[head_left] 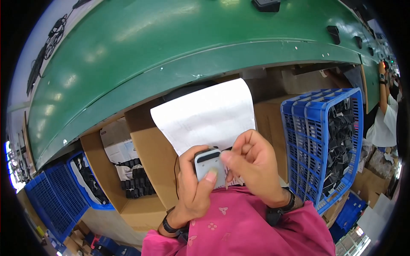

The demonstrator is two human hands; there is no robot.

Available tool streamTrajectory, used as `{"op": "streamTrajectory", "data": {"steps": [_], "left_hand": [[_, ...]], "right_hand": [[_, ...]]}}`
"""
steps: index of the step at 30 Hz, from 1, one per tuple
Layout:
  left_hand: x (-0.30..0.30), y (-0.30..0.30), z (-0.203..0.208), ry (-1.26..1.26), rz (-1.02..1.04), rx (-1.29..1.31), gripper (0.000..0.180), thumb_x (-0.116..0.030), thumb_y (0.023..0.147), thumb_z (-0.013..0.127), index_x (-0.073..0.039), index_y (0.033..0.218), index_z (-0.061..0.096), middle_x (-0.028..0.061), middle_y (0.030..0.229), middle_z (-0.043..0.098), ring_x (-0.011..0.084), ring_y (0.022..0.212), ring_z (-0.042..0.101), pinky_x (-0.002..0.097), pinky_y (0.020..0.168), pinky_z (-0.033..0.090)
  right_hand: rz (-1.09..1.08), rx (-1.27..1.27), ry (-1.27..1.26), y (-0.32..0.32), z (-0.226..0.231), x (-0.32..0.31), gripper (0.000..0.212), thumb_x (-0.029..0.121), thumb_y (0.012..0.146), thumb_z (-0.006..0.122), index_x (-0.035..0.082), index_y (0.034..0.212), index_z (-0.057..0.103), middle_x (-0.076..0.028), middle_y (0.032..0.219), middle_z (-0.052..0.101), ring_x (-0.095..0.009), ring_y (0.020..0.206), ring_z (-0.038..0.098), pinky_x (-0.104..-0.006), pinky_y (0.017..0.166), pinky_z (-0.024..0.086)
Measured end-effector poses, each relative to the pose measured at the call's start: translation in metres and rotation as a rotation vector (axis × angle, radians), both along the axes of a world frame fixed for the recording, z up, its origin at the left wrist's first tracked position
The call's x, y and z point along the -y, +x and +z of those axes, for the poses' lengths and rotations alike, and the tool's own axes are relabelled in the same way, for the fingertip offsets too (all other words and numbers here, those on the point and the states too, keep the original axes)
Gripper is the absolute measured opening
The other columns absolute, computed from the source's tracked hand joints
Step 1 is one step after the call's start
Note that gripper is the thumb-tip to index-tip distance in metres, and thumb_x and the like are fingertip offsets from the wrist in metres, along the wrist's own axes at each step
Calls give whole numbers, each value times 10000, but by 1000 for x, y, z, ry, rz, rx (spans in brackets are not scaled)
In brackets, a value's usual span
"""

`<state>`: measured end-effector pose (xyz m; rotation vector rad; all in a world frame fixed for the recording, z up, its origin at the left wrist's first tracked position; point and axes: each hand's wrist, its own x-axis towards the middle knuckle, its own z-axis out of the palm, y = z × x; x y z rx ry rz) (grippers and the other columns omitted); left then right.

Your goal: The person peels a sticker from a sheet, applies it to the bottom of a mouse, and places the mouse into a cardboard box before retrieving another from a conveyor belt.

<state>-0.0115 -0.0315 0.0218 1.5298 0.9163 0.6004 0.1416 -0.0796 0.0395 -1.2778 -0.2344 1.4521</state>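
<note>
My left hand (194, 183) is wrapped round a small light-grey box-shaped device (206, 165) with rounded corners and a black strip along its far end. The thumb lies flat across its face. Close against the device's right edge is my right hand (253, 166), its fingers curled and its thumb pressed toward the corner. Whatever those fingers may pinch is hidden or too small to name. Beyond both hands a large white paper sheet (209, 113) slopes up toward the bench, its far edge curling. Pink cloth (243, 222) covers my lap beneath the hands.
A green bench (141, 51) spans the far side, with a few black parts on it. To the right, a tilted blue crate (305, 145) holds many black pieces. An open cardboard box (147, 149) at left contains black parts. Another person (384, 123) is at far right.
</note>
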Motion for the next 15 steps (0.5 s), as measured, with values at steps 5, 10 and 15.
{"op": "streamTrajectory", "data": {"steps": [5,10,15], "left_hand": [[2,0,-6,-370,139,175,488,-204,858,485,11,1269,332,155,1016,520,187,882,512,311,788,433],[2,1,-1,-372,107,159,532,-265,844,520,-15,1261,306,168,897,536,190,737,527,313,658,462],[4,3,13,-201,65,122,496,-168,871,519,46,1288,359,163,1148,513,210,1031,519,332,906,423]], "right_hand": [[-110,341,73,1,-17,17,198,43,969,427,-52,1112,526,-41,752,583,-82,650,524,-204,624,445],[44,772,43,5,-9,22,169,61,941,496,-43,1023,602,-41,749,586,-78,625,499,-216,565,392],[100,1112,359,0,11,6,175,45,817,650,-35,972,654,-119,785,620,-166,622,581,-247,557,459]]}}
